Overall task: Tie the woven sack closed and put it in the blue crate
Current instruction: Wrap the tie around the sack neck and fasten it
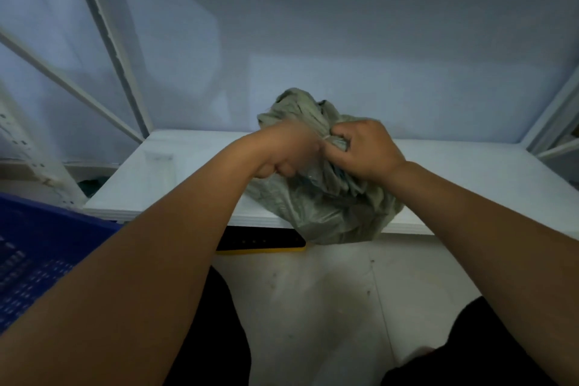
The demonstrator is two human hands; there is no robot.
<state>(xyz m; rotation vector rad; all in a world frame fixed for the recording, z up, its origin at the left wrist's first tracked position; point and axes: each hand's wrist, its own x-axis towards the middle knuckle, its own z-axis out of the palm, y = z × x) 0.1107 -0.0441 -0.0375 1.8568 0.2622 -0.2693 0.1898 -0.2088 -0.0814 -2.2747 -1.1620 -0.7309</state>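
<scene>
White table (470, 160) carries the work: my left grip (288, 150) and right grip (366, 150) both clench the gathered neck of the woven sack (329, 207), overhanging the near edge. Blue crate (37, 247) sits well left.

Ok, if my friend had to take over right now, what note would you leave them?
Left hand: gripping the gathered neck of the woven sack.
Right hand: pinching the neck beside it, where a thin tie seems to wrap.
Sack: sits at the front edge of the white table.
Blue crate: low on the left.
Done: neck bunched.
Left: finish the knot, move the sack into the crate.
</scene>
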